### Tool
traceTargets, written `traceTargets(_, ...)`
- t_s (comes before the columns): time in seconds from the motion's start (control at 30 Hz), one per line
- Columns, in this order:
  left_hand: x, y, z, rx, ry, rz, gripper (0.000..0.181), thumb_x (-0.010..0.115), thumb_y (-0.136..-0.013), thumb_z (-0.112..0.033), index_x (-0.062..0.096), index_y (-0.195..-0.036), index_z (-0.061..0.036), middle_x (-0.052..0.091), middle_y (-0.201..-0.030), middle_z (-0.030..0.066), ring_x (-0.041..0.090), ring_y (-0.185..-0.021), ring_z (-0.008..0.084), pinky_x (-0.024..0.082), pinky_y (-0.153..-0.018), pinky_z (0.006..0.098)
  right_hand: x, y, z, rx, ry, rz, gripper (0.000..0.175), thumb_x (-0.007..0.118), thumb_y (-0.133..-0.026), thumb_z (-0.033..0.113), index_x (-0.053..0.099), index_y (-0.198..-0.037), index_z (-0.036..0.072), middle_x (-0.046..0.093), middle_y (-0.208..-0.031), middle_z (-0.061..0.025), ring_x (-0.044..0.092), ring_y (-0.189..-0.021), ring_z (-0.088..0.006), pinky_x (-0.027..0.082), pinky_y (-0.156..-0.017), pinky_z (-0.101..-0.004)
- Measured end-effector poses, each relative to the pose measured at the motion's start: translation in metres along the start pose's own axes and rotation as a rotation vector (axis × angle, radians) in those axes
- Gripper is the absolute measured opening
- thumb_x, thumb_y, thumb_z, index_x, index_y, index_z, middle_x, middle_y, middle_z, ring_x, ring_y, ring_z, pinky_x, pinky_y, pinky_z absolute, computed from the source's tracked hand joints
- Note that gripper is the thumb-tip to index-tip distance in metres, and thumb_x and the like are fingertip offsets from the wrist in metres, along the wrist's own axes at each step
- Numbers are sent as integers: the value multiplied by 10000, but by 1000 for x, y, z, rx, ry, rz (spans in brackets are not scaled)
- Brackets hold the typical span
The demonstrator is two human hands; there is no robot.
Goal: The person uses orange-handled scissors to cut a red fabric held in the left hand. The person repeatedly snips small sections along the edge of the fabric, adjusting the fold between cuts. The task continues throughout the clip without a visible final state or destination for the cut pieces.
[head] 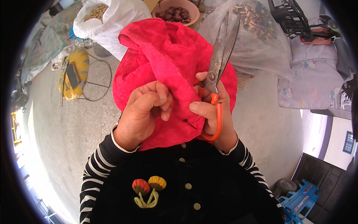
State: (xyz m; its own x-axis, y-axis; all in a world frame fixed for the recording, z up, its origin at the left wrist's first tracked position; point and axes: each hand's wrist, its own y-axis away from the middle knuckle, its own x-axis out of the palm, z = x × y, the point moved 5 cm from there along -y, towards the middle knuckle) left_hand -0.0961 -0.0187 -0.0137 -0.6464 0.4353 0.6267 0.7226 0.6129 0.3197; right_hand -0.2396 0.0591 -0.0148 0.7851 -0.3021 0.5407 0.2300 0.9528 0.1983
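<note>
A bright red cloth (173,64) lies bunched over my lap. My right hand (214,112) holds a pair of scissors (215,72) with orange handles, its long worn metal blades pointing up and slightly parted, and the thumb also presses the cloth's edge. On the left part of the cloth rests my left hand (148,109), fingers curled with thumb against the forefinger; whether a bit of cloth or thread is between them cannot be made out.
Ahead stand a white sack (112,28) of peanuts and a pink basin (193,12) of red onions. A clear plastic bag (251,50) is at the right front. On the left, a phone (73,75) lies on a yellow cushioned stool (81,60) beside a metal ring frame.
</note>
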Motion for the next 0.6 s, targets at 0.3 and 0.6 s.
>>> traceTargets(0.3, 3, 5, 2, -8, -215, 46, 212, 443, -902, -202, 429, -727, -84, 558, -730, 85, 497, -597, 156, 403, -602, 261, -8, -6, -3, -1, -218, -120, 621, 638, -737, -82, 465, -1318, 53, 594, -1027, -63, 603, -951, -163, 483, -868, -284)
traceTargets(0.6, 10, 6, 9, 122, -278, -32, 33, 590, -936, -31, 568, -959, -40, 609, -853, 12, 571, -718, 74, 463, -680, 210, -15, -7, -9, -22, -216, -159, 635, 620, -733, -99, 467, -1325, 74, 564, -1047, -46, 581, -952, -162, 486, -896, -291)
